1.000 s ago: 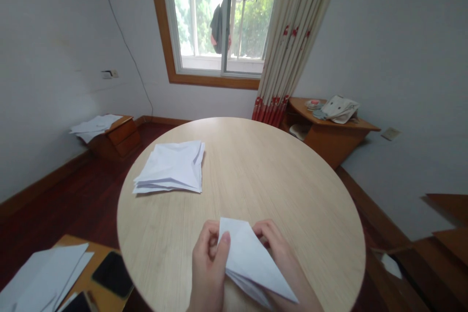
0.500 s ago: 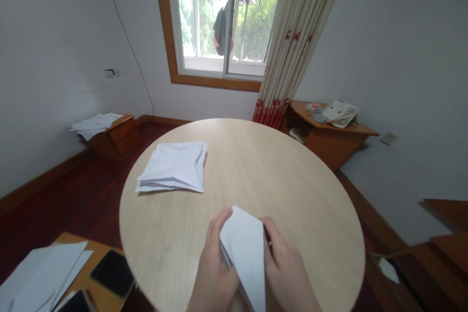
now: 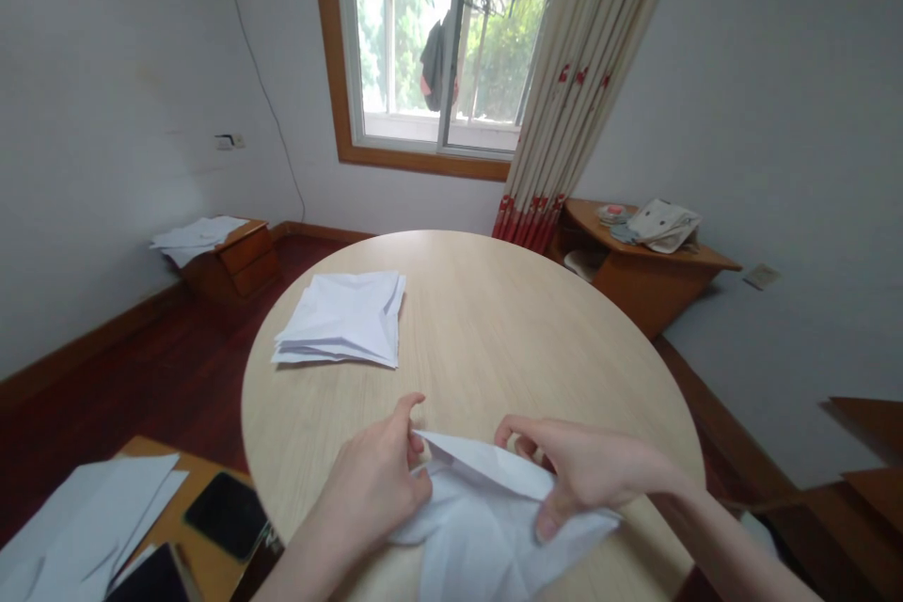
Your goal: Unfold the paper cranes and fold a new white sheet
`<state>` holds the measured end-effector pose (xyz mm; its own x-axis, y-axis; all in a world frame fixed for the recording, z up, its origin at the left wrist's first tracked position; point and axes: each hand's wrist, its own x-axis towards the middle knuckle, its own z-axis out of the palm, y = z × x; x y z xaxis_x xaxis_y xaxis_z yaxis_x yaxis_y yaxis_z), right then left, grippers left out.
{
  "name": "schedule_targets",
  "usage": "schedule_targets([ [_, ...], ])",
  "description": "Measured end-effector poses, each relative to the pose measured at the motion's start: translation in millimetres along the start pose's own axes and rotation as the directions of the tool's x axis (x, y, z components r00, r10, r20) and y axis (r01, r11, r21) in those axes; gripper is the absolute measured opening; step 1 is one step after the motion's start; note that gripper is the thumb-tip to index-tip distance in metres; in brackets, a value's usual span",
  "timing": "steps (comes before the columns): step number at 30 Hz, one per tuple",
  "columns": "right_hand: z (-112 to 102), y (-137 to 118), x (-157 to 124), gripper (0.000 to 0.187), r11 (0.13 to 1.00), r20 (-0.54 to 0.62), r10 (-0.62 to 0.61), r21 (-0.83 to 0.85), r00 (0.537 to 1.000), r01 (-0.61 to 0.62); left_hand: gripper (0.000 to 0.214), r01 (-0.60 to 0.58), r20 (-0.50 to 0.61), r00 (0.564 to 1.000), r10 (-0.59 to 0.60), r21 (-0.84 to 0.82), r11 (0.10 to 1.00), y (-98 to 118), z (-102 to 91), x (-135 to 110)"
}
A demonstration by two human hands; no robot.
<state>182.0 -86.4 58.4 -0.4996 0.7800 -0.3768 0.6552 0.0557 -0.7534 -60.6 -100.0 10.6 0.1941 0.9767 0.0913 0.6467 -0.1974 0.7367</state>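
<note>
Both my hands hold a folded white sheet of paper [image 3: 486, 513] low over the near edge of the round wooden table [image 3: 494, 329]. My left hand [image 3: 377, 484] pinches its left side, fingers closed on the paper near the upper fold. On the right, my right hand [image 3: 578, 470] grips the sheet's other edge, thumb under and fingers over. The sheet is spread wide between them, one flap raised along the top. A stack of folded white papers [image 3: 345, 318] lies on the table's far left part, away from both hands.
A low wooden stand at the lower left carries white sheets [image 3: 77, 522] and a black phone [image 3: 226, 515]. A bedside cabinet [image 3: 226, 254] with papers stands by the left wall. A wooden corner shelf [image 3: 641, 254] with a bag sits right of the curtain [image 3: 578, 75].
The narrow folded paper has been pulled open sideways. My hands have moved apart, left going left and right going right. The view has shifted slightly right.
</note>
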Motion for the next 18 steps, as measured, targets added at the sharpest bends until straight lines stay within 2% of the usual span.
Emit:
schedule_targets([
  [2, -5, 9, 8, 0.038, 1.000, 0.039, 0.004, -0.010, 0.999, -0.004, 0.065, 0.000, -0.008, 1.000, 0.001, 0.122, 0.993, -9, 7.8, -2],
  [5, -8, 24, 19, 0.035, 0.995, 0.090, -0.002, -0.098, 0.996, 0.011, 0.064, 0.014, -0.138, 0.989, 0.044, 0.394, 0.919, -21, 23.4, -5],
  [7, -8, 33, 24, 0.028, 0.982, 0.104, 0.008, -0.189, 0.995, 0.012, 0.063, 0.016, -0.175, 0.982, 0.078, 0.480, 0.877, -30, 34.7, -6],
  [9, -7, 42, 26, 0.024, 0.959, 0.039, -0.001, -0.282, 0.999, 0.012, 0.059, -0.049, -0.150, 0.979, 0.136, 0.475, 0.879, -39, 44.9, -7],
  [11, -5, 53, 27, 0.020, 0.939, -0.044, 0.009, -0.342, 0.999, -0.023, 0.051, -0.203, -0.106, 0.955, 0.276, 0.442, 0.874, -47, 51.9, -9],
  [13, -1, 65, 27, 0.016, 0.930, -0.120, 0.028, -0.362, 0.992, -0.070, 0.039, -0.399, 0.042, 0.911, 0.411, 0.351, 0.847, -51, 54.1, -13],
  [14, 2, 73, 27, 0.015, 0.921, -0.177, 0.009, -0.381, 0.984, -0.077, 0.035, -0.441, 0.116, 0.897, 0.427, 0.293, 0.848, -52, 53.6, -15],
  [16, 11, 90, 27, 0.021, 0.860, -0.334, -0.092, -0.501, 0.938, -0.094, 0.031, -0.412, 0.206, 0.905, 0.373, 0.206, 0.887, -50, 51.1, -19],
  [17, 18, 99, 28, 0.027, 0.801, -0.429, -0.192, -0.589, 0.883, -0.112, 0.029, -0.351, 0.207, 0.927, 0.312, 0.191, 0.917, -49, 50.0, -20],
  [18, 25, 108, 28, 0.032, 0.737, -0.511, -0.297, -0.659, 0.806, -0.147, 0.026, -0.283, 0.185, 0.951, 0.249, 0.185, 0.941, -47, 49.3, -21],
])
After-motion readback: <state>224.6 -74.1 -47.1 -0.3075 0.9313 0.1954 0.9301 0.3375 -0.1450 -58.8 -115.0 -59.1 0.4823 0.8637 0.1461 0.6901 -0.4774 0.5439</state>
